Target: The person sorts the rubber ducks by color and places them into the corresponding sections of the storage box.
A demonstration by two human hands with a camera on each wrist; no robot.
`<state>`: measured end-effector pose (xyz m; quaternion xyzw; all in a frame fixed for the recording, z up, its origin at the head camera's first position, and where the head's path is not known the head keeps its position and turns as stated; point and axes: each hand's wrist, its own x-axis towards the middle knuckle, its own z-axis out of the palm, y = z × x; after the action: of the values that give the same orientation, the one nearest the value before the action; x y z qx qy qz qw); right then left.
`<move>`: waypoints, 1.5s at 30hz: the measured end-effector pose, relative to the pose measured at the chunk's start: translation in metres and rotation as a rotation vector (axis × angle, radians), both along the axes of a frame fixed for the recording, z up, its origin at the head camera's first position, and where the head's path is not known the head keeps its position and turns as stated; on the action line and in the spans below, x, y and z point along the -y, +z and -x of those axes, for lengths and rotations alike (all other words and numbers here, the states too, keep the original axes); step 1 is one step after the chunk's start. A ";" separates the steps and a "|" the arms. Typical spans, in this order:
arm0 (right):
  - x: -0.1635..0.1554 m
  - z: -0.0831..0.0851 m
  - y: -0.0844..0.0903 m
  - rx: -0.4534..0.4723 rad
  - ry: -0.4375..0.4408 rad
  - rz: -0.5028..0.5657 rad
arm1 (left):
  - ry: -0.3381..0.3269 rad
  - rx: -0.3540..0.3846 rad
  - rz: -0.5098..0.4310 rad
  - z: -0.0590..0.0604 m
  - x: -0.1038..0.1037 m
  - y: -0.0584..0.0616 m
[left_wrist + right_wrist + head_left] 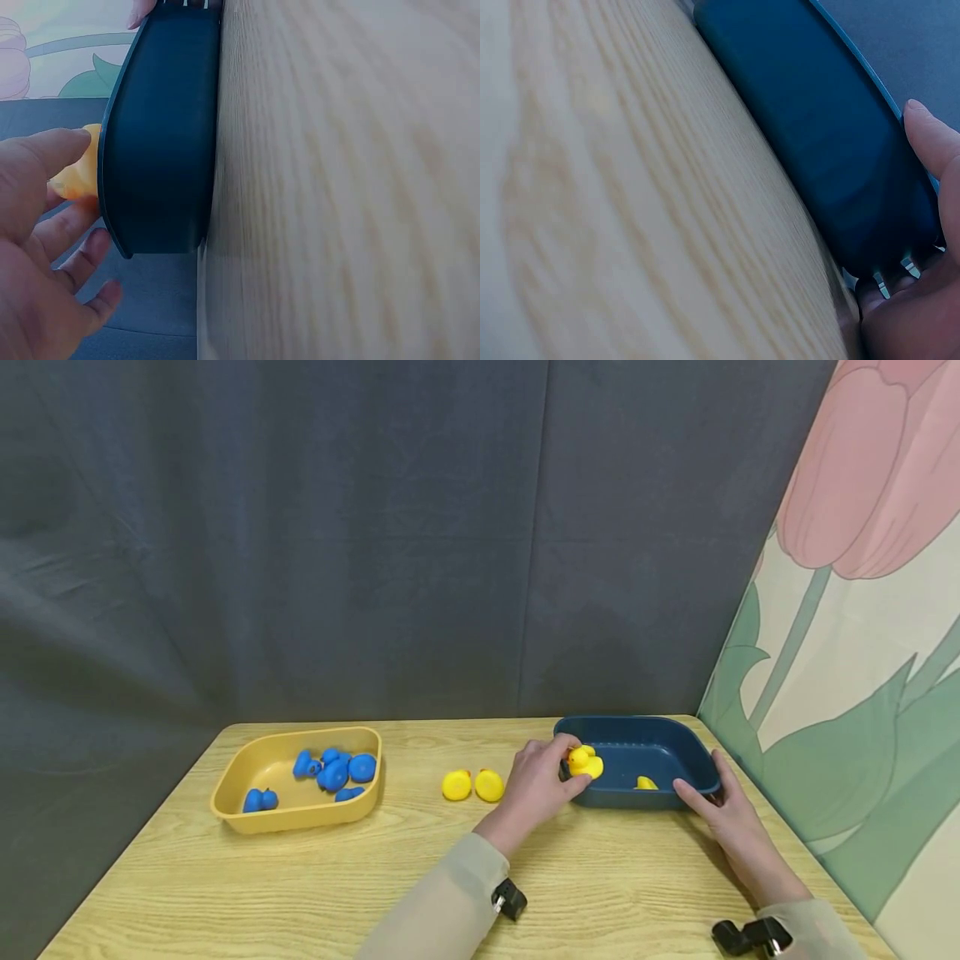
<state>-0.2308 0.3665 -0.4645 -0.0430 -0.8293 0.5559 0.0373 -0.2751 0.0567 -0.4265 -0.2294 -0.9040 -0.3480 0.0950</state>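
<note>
My left hand [536, 781] holds a yellow rubber duck [585, 763] between thumb and fingers, at the left end of a dark blue bin [626, 797]. In the left wrist view, the duck [75, 176] shows behind the rim of the bin [161, 135], the thumb of the left hand [34, 232] against it. Another yellow duck [646, 783] is inside the bin, partly hidden by the front wall. My right hand [731, 818] grips the bin's right end. In the right wrist view its thumb [926, 139] lies at the rim and the other fingers reach round the end wall.
Two yellow ducks [472, 786] lie on their sides on the wooden table [300, 885], left of my left hand. Farther left stands a yellow bin [300, 817] with several blue ducks [333, 774]. A dark curtain [375, 543] hangs behind; a flower-patterned wall [847, 710] borders the right.
</note>
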 end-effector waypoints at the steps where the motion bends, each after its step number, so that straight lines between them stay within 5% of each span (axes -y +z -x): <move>1: 0.000 0.000 0.000 -0.003 0.000 0.000 | -0.004 0.005 0.002 0.000 0.000 0.000; 19: 0.000 0.001 -0.001 0.012 -0.002 -0.009 | 0.012 0.015 0.031 0.004 0.011 0.009; 34: 0.001 0.002 -0.001 -0.011 -0.008 -0.022 | 0.025 -0.044 0.041 0.013 0.068 0.022; 45: -0.001 0.003 -0.001 -0.005 0.000 -0.025 | 0.028 0.044 0.036 0.021 0.102 0.018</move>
<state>-0.2342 0.3672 -0.4657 -0.0414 -0.8360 0.5457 0.0398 -0.2962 -0.0449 -0.4085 -0.2108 -0.9151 -0.3352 0.0758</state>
